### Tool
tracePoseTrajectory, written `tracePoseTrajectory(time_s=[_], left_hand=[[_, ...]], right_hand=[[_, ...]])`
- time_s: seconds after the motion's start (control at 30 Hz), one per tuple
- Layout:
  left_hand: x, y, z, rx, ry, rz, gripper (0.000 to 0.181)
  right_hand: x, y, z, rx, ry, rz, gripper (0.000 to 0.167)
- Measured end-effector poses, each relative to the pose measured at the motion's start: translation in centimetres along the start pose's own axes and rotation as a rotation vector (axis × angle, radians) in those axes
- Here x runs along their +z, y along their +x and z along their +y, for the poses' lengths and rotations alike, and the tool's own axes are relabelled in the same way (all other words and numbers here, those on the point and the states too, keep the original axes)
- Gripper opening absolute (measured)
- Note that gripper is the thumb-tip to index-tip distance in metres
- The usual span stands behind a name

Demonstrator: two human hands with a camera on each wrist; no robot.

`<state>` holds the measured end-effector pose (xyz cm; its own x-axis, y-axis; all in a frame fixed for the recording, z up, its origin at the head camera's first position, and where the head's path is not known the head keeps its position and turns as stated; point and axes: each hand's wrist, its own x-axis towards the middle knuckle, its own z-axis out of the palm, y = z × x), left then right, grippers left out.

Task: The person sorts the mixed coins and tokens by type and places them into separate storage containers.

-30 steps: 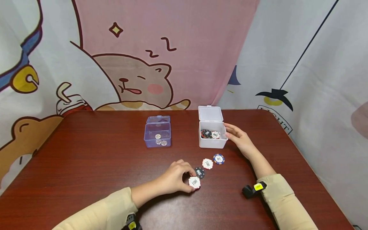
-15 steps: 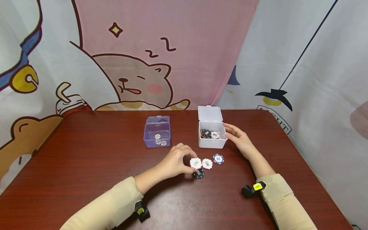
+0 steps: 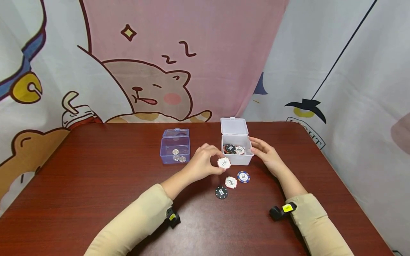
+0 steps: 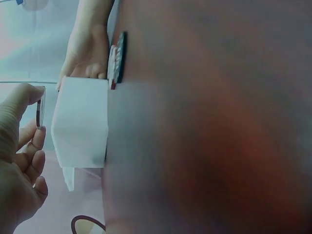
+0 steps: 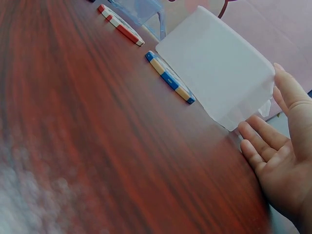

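My left hand (image 3: 203,161) pinches a white poker chip (image 3: 224,163) between thumb and fingertips, just in front of the white plastic box (image 3: 237,160). In the left wrist view the chip (image 4: 40,108) is seen edge-on, raised above the table and near the box's upper rim. Against the box's right side rests my right hand (image 3: 269,156), its thumb and fingers extended and touching the wall. Inside the box lie a black chip (image 3: 230,148), a white chip (image 3: 240,150) and others partly hidden. The lid (image 3: 234,126) stands tipped back.
On the table (image 3: 105,192), in front of the white box, lie a white chip (image 3: 231,182), a blue-edged chip (image 3: 243,177) and a black chip (image 3: 221,192). Left of it stands a lidded blue see-through box (image 3: 166,159), open, holding several small clear discs (image 3: 176,158).
My left hand has lifted the white chip from beside the black chip and carried it forward, past the other white chip, to the white box's front. My right hand stays at the box.
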<state>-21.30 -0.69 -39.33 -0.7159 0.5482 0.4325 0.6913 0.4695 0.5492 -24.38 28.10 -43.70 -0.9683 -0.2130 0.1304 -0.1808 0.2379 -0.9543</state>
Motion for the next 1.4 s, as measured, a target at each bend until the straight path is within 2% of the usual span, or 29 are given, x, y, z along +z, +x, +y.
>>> tracePoseTrajectory(time_s=[0.2,0.43,0.67,0.83,1.13,1.27,1.4], left_hand=[[0.2,2.1,-0.1,-0.038,-0.006,0.062,0.036],[1.0,4.4,-0.5,-0.149,-0.005,0.083,0.035],[2.2,5.8,-1.0,-0.21,0.098,0.079,0.037],[2.5,6.0,-1.4,-0.236,0.117,0.09,0.039],[2.6,5.9,-1.7,-0.202,0.21,0.074,0.042],[2.6,5.5,-1.6,-0.188,0.208,0.065,0.044],[2.2,5.0,-1.2,-0.156,0.173,0.087,0.043]], right_hand=[[-0.1,0.0,0.1,0.006,-0.017,0.002,0.047],[-0.1,0.1,0.3,0.016,-0.007,0.0,0.048],[0.0,0.1,0.5,-0.025,0.042,-0.001,0.047],[0.0,0.1,0.3,-0.029,0.038,-0.003,0.047],[0.0,0.1,0.2,-0.031,0.029,-0.001,0.046],[0.0,0.1,0.2,-0.016,0.019,-0.004,0.047],[-0.1,0.2,0.1,0.0,0.005,-0.005,0.048]])
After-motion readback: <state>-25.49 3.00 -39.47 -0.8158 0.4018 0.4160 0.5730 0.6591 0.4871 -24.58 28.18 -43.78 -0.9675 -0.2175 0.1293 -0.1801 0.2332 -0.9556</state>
